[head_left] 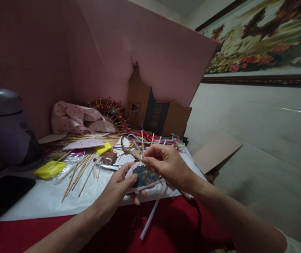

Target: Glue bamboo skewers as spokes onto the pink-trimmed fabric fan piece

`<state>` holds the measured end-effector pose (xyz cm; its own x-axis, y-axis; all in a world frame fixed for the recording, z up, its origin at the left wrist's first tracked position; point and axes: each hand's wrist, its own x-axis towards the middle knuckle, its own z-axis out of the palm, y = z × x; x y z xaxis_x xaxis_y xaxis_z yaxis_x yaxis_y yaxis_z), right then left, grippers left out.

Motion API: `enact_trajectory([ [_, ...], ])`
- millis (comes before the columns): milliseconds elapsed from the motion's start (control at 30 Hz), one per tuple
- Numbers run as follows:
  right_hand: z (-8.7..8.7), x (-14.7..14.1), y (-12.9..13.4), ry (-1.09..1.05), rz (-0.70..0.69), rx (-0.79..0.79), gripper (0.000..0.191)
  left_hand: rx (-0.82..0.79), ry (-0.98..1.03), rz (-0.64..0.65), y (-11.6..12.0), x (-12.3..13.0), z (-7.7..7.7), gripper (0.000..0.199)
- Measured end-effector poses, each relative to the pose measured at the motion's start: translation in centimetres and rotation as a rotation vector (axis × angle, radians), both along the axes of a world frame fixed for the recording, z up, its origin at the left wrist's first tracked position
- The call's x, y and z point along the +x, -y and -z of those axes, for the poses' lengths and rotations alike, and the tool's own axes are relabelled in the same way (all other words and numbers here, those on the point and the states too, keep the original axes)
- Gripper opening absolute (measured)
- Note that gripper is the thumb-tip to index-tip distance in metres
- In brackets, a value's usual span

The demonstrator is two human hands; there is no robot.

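Observation:
My left hand (122,179) grips a rounded piece of cardboard (146,176), thumb on top and fingers underneath. The piece has a dark printed face and a pale pink cloth edge. Several thin wooden sticks (142,138) stand up along its far side. At that far edge my right hand (163,161) is closed in a pinch, apparently on a slanting wooden stick (138,149); its fingertips partly hide the contact. Below the right hand, a translucent rod like a glue stick (150,218) sticks out past the table edge; its upper end is hidden.
Loose bamboo sticks (78,175), yellow clay packs (49,169), a brown clay pack (108,157) and coloured pipe cleaners (163,137) lie on the white sheet (47,200). Behind stand cut cardboard (137,95) and pink dotted cloth (68,117). A phone (8,193) and purple container (5,130) are left.

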<state>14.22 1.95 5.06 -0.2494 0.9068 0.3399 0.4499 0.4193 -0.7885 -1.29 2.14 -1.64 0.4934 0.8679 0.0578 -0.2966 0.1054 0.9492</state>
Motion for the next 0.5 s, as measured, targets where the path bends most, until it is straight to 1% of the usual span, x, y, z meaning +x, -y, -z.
enact_trajectory([
  [67,0.9,-0.1,0.8,-0.032,-0.004,-0.025,0.015,-0.065,0.047,-0.068,-0.2,0.0,-0.1,0.018],
  [133,2.1,-0.2,1.6,-0.069,0.019,-0.047,0.018,-0.130,0.114,-0.117,-0.3,0.0,-0.2,0.021],
  [233,3.9,-0.3,2.1,-0.041,0.128,-0.015,0.018,-0.162,0.228,-0.145,-0.2,0.0,-0.3,0.042],
  [300,4.6,-0.5,2.0,0.024,0.195,0.057,0.017,-0.162,0.285,-0.142,-0.2,0.0,-0.3,0.057],
  [367,4.9,-0.8,1.8,0.119,0.245,0.167,0.016,-0.152,0.321,-0.141,-0.2,0.1,-0.1,0.064],
  [433,5.0,-1.2,1.6,0.230,0.259,0.287,0.014,-0.138,0.338,-0.165,-0.3,0.0,0.1,0.063],
  [500,5.1,-1.7,1.4,0.340,0.243,0.406,0.015,-0.125,0.345,-0.192,-0.5,0.0,0.3,0.059],
])
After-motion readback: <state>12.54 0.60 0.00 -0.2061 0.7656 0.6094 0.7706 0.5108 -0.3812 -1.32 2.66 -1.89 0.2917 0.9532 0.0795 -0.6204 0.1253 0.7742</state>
